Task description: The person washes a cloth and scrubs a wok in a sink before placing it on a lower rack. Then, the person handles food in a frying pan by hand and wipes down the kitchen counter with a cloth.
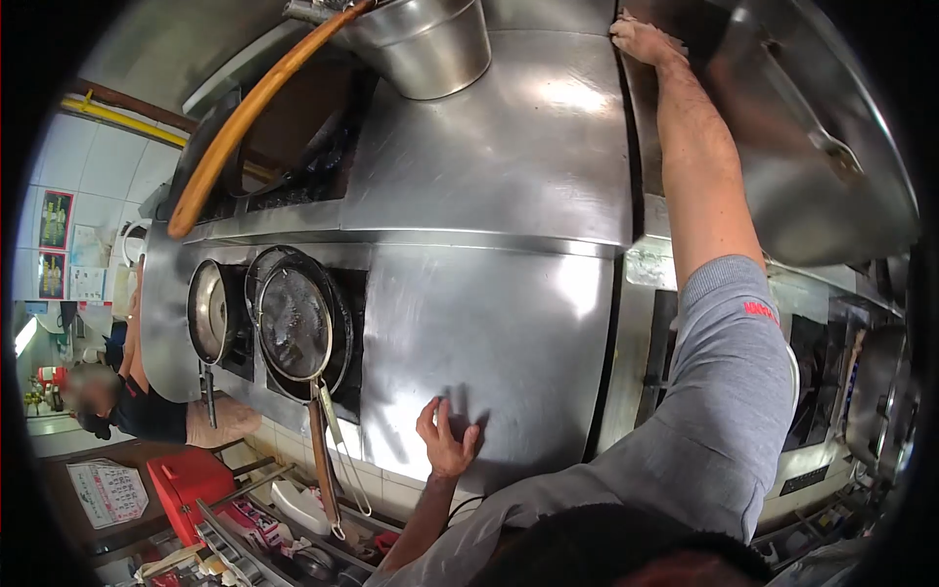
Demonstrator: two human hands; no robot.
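Note:
My right arm stretches to the far right part of the steel worktop. There my right hand (641,41) is closed over a pale, crumpled cloth (676,44), pressed near the steel back wall. My left hand (449,445) is at the front edge of the steel counter (479,342), fingers apart and holding nothing. Its fingertips are at the metal surface, where their dark reflection shows. Left of that hand, a round mesh strainer (296,323) lies across a dark pan on the stove.
Another pan (208,311) sits further left. A metal pot (421,44) stands at the back, near a long wooden handle (254,117) slanting across the stove. A large steel lid or pan (822,127) is at right. A co-worker (147,406) is at far left, by a red box (188,489).

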